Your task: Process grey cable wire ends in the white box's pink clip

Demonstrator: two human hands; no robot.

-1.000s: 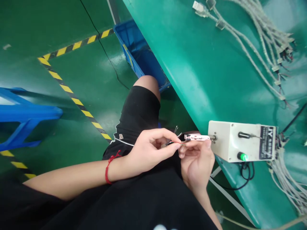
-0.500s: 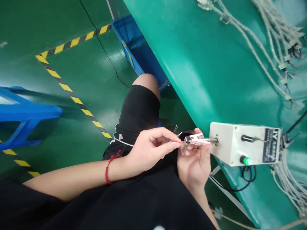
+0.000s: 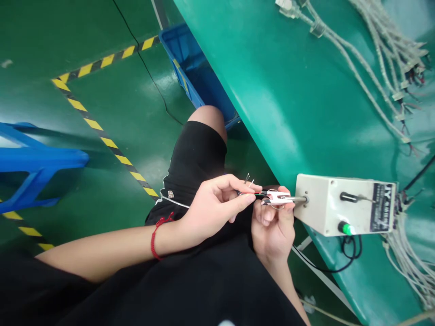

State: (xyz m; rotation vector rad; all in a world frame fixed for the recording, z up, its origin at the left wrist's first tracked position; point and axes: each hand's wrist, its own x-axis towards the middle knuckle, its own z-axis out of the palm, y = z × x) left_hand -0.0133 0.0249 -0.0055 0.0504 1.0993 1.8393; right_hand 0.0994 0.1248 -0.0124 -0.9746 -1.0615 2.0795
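The left hand (image 3: 212, 206) is pinching thin wires (image 3: 259, 194) between closed thumb and fingers at the tip of a white clip (image 3: 278, 198), which the half-curled right hand (image 3: 273, 231) is holding beside a beige box (image 3: 340, 209)

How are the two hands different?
The left hand has a red bracelet at its wrist; the right hand shows none.
The left hand pinches thin wires, while the right hand has its fingers on a pale clip.
The left hand mostly shows its back; the right hand mostly shows its palm.
Both are bare, with bent fingers.
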